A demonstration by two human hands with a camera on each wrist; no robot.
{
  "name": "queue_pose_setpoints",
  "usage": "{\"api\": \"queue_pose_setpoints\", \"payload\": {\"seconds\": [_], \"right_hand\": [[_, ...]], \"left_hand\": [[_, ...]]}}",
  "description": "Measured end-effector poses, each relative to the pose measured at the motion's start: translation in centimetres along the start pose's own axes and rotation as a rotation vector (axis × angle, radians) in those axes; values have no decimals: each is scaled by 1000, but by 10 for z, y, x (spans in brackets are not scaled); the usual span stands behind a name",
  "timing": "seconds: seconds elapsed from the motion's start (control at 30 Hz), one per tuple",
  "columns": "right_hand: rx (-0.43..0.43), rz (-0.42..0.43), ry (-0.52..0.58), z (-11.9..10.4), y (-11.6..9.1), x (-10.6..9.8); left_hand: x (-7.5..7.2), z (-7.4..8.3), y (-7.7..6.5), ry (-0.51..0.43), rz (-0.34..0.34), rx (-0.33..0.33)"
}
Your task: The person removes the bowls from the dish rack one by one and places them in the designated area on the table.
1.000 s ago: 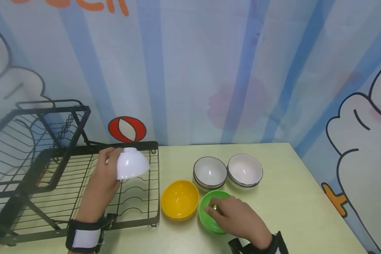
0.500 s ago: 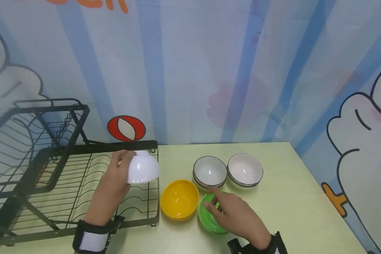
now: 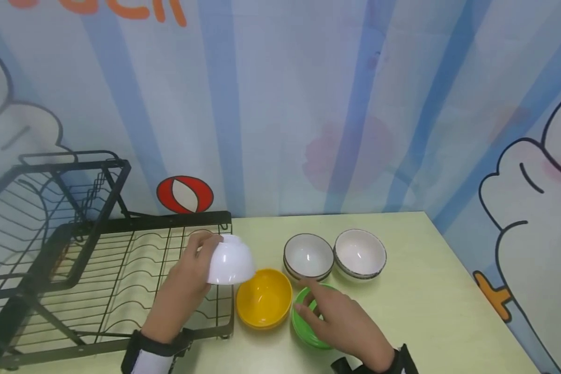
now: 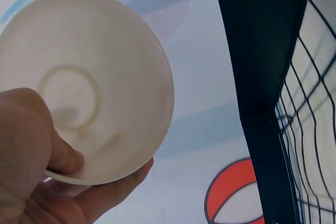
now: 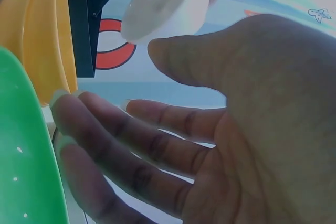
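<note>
My left hand (image 3: 187, 280) pinches the edge of a white bowl (image 3: 232, 261), thumb inside and fingers behind it. The bowl is tipped over, rim facing down, above the right end of the rack and close to the yellow bowl (image 3: 264, 300). In the left wrist view the inside of the white bowl (image 4: 121, 98) shows. My right hand (image 3: 343, 319) hovers over the green bowl (image 3: 307, 332) and hides part of it. Its fingers are apart and loosely bent, with nothing held, as the right wrist view of the hand (image 5: 210, 135) shows.
A black dish rack (image 3: 135, 288) with wire rows fills the left of the table (image 3: 416, 311). Behind the green bowl stand stacked grey-white bowls (image 3: 308, 255), touching a white bowl with a dark rim (image 3: 360, 253). A printed curtain (image 3: 280, 114) hangs at the back.
The left hand has carried the white bowl to the right and toward me, from over the rack to beside the yellow bowl. The right hand's fingers have spread a little over the green bowl.
</note>
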State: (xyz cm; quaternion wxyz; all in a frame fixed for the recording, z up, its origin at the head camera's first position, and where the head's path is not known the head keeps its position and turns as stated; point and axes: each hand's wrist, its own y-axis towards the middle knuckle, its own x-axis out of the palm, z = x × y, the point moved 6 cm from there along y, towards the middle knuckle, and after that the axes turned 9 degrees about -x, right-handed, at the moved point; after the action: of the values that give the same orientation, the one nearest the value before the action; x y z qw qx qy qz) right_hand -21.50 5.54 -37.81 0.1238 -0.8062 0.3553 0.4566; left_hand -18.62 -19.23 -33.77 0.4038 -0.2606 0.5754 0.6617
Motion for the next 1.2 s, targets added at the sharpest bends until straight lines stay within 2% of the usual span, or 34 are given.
{"api": "queue_pose_setpoints", "payload": {"seconds": [0.17, 0.4, 0.67, 0.9, 1.2], "right_hand": [[-9, 3, -24, -1, 0, 2], [5, 4, -1, -3, 2, 6], [21, 30, 7, -3, 4, 6], [-19, 41, -14, -8, 6, 8], [-31, 81, -44, -8, 6, 7]], "left_hand": [[5, 16, -2, -8, -9, 47], [9, 36, -6, -5, -21, 104], [9, 42, -8, -4, -35, 99], [11, 50, -10, -7, -47, 123], [8, 60, -13, -15, -1, 180]]}}
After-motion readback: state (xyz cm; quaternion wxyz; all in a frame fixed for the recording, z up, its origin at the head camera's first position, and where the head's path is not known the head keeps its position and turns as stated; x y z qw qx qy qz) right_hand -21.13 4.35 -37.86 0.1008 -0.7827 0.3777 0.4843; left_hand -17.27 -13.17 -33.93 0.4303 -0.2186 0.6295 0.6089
